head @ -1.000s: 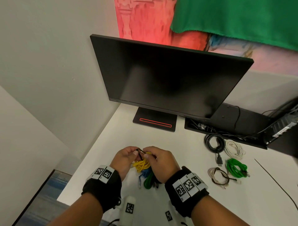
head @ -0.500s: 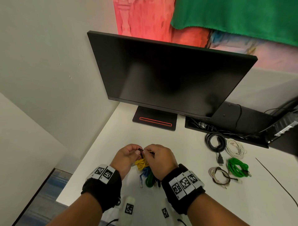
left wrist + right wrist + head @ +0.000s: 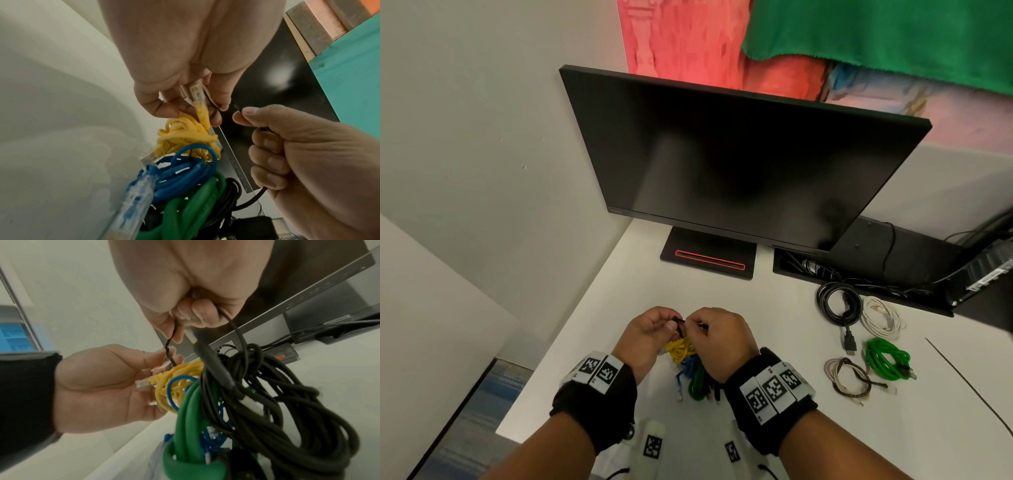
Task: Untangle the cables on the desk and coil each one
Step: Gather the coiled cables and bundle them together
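Observation:
A tangle of yellow cable (image 3: 681,349), blue cable (image 3: 688,368) and green cable (image 3: 697,380) hangs between my hands above the white desk (image 3: 619,291). My left hand (image 3: 671,323) grips the yellow cable (image 3: 202,116) near its clear plug (image 3: 197,94) and touches a thin black twist tie (image 3: 213,112). My right hand (image 3: 693,323) pinches the other end of that tie (image 3: 170,340), and its curled fingers (image 3: 267,155) hold a black cable (image 3: 267,402) with a USB plug (image 3: 191,335). The black bundle hangs under the right wrist.
Coiled cables lie at the right: black coil (image 3: 839,305), white coil (image 3: 881,315), green coil (image 3: 887,359), braided brown coil (image 3: 847,377). A dark monitor (image 3: 722,154) on its base (image 3: 709,255) stands behind, beside a black cable tray (image 3: 859,274). The desk's left edge (image 3: 558,342) is close.
Both hands stay together at the same spot on the black tie; the tangle sits slightly higher and the view has shifted a little.

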A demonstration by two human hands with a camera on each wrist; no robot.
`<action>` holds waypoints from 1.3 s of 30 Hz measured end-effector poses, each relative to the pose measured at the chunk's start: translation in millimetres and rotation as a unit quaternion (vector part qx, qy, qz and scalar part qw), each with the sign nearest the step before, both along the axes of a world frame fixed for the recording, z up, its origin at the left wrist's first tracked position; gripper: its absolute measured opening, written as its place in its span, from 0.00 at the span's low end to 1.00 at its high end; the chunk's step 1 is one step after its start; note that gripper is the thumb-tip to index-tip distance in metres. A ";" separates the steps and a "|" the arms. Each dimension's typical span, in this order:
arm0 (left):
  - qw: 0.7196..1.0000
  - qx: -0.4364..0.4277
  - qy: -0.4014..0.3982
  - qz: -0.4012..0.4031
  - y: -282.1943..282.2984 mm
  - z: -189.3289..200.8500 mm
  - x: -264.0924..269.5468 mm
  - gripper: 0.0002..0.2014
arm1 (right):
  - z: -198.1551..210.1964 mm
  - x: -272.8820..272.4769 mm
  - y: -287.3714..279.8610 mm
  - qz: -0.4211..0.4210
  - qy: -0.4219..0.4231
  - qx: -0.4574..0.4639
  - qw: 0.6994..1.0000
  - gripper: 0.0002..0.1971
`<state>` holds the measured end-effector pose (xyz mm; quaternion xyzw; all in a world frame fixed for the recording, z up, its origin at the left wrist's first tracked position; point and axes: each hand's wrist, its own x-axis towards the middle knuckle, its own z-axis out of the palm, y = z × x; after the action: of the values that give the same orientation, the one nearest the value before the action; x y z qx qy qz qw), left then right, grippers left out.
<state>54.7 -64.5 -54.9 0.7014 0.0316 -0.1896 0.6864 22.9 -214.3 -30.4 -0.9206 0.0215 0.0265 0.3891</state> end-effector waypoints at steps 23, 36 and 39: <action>1.000 0.008 0.023 0.002 0.4 -3.1 5.1 0.10 | 1.3 5.0 -1.8 -0.004 0.011 -0.010 1.000 0.13; 1.000 0.017 0.007 -0.004 0.3 0.0 6.0 0.09 | 3.1 7.2 -0.9 0.001 0.005 -0.005 1.000 0.13; 1.000 0.022 0.020 -0.002 0.0 -2.3 6.7 0.09 | 3.4 6.6 0.2 0.003 0.002 -0.013 1.000 0.13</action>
<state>61.4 -64.5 -57.2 0.7125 0.0477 -0.2043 0.6695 29.5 -214.1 -27.0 -0.9254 0.0199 0.0294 0.3774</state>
